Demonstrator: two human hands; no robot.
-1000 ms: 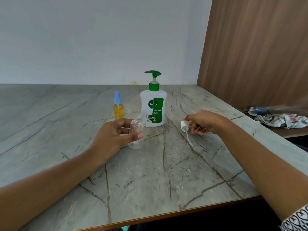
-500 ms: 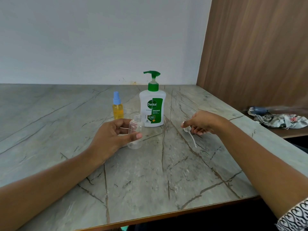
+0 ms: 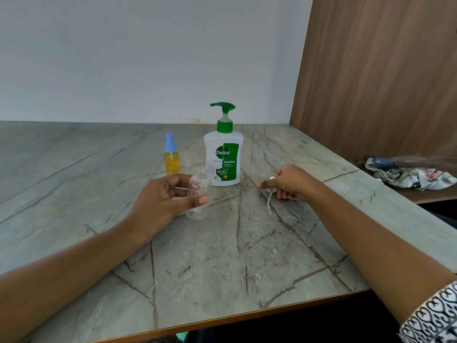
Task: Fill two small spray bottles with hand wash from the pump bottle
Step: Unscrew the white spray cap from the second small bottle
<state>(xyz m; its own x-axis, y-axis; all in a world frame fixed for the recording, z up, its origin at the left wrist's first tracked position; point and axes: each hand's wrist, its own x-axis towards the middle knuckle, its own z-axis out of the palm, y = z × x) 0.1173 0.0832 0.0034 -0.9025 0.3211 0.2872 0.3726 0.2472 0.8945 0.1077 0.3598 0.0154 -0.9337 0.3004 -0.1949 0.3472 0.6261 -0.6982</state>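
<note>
1. White pump bottle (image 3: 223, 157), upright on the counter (image 3: 222, 256), with a green pump on top and a green label.
2. Just left of the pump bottle: yellow spray bottle (image 3: 171, 159), blue cap on, yellow liquid inside.
3. In front of the pump bottle, a bit left: clear spray bottle (image 3: 197, 186), empty, top off, mouth open, upright.
4. Left hand (image 3: 160, 201) grip wrapped round the clear spray bottle, thumb across its front.
5. Right of the pump bottle, a bit nearer: right hand (image 3: 289, 181) grip pinching the white spray top (image 3: 270, 194), thin tube hanging down.
</note>
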